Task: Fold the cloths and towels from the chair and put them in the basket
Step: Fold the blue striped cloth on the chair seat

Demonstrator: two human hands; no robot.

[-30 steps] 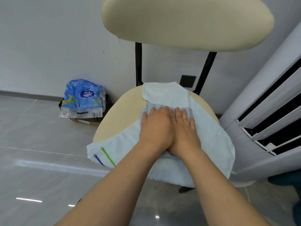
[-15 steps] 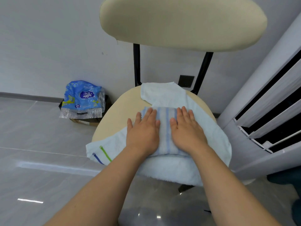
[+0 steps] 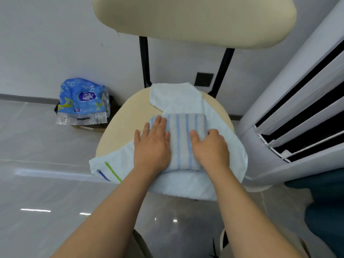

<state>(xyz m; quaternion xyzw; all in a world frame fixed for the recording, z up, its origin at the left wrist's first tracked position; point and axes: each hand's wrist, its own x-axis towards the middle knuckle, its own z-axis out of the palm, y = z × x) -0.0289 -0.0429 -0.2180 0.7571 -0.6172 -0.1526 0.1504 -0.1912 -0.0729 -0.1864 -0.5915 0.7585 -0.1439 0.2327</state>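
At far left, on the glossy grey floor (image 3: 37,146), a crumpled blue plastic pack (image 3: 82,101) lies against the wall, well apart from the chair. Open floor runs between the pack and the seat's left rim.

Next comes the chair seat (image 3: 128,118), round and beige, with its left part bare. A pale blue towel (image 3: 175,97) is spread over the rest. Its near-left corner, marked with a green and a blue stripe, hangs over the front-left rim, and its near edge droops over the front of the seat.

On the towel, in the middle of the seat, lies the striped cloth (image 3: 183,127), folded into a neat rectangle with blue lines running away from the viewer. Its far edge is straight and its near edge sits close to the seat's front.

The left hand (image 3: 152,144) lies flat with fingers straight, pressing on the cloth's left edge. The right hand (image 3: 210,148) grips the cloth's right edge, with the thumb on top and the fingers curled at the side.

Above, the beige backrest (image 3: 193,19) on two black posts overhangs the seat's far side. At right a white slatted unit (image 3: 297,112) stands just beside the seat, leaving little room on that side.
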